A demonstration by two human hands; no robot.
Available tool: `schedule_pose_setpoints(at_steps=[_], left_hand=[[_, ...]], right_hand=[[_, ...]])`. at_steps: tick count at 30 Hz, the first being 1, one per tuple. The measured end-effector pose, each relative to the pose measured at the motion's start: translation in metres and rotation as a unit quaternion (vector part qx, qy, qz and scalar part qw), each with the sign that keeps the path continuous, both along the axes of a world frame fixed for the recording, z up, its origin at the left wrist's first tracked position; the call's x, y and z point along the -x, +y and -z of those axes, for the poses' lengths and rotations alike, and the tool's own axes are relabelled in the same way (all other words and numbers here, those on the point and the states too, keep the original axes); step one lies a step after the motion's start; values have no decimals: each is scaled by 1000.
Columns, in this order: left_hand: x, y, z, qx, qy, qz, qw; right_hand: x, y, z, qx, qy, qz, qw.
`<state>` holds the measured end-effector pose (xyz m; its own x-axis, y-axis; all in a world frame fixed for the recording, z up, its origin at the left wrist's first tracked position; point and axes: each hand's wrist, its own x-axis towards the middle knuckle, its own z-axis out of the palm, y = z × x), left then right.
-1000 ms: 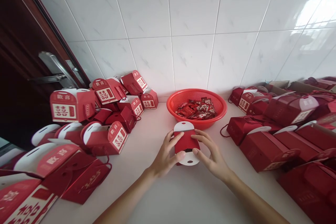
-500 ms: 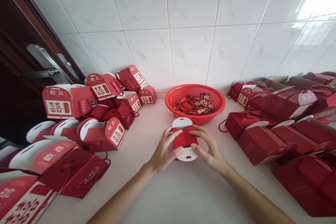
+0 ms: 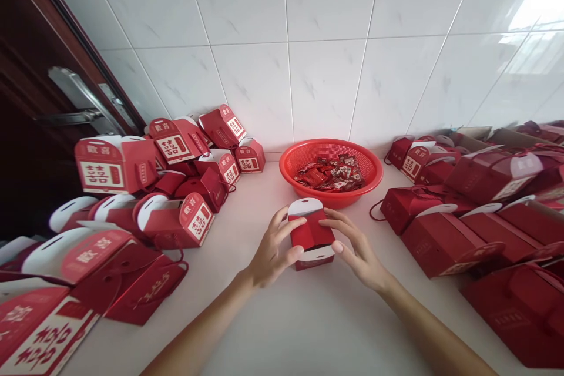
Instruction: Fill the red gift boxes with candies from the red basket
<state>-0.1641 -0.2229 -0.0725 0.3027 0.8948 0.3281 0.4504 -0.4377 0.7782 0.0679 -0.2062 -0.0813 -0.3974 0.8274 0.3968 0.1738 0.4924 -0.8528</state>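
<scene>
on the white counter (image 3: pixel 282 320), right in front of you, sits a red box (image 3: pixel 312 235) with white flaps (image 3: pixel 304 207) at its far and near ends. your left hand (image 3: pixel 275 244) curves around its left side and your right hand (image 3: pixel 356 249) around its right, fingers spread, with the fingertips (image 3: pixel 328 215) against the box. you can't tell how firmly they grip it. just past the box, nearly touching it, is a red plastic basket (image 3: pixel 330 144) holding a heap of red wrapped sweets (image 3: pixel 329 175). nothing stands between your hands and the basket. to your left, a left pile of red boxes (image 3: pixel 114 164) is heaped against the tiled wall (image 3: pixel 247 41), next to a dark door (image 3: pixel 39 153) with a metal handle (image 3: pixel 81 100). to your right, a right pile of red boxes (image 3: pixel 440 241) runs along the counter. the boxes overlap, so you can't count them, and both piles are cut off by the frame edges. your hands hide the box's sides, and any print on it is hard to make out.
</scene>
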Motion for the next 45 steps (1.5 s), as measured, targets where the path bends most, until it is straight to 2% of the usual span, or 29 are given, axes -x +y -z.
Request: schedule_pose_setpoints(at_steps=[4,8,13,19,27,33,42,45], left_hand=[[5,2,6,-62,-28,3,998],[5,1,12,-59,-57,-40,996],[4,0,6,-84,-49,-19,995],[3,0,5,-99,-46,-6,994],[-4,-1,4,-79,-38,-46,995],[-12,-1,2,-59,-24,-80,995],[-19,-2,3,-35,-41,-107,993],[-24,-5,4,-73,-26,-98,992]], right_hand=[[-3,1,1,0,-4,-20,1000],[0,3,4,-5,14,-4,1000],[9,4,6,8,70,27,997],[20,7,12,67,95,124,986],[24,9,15,95,112,123,981],[27,7,11,80,101,89,988],[27,14,13,57,132,150,978],[27,18,12,22,139,197,970]])
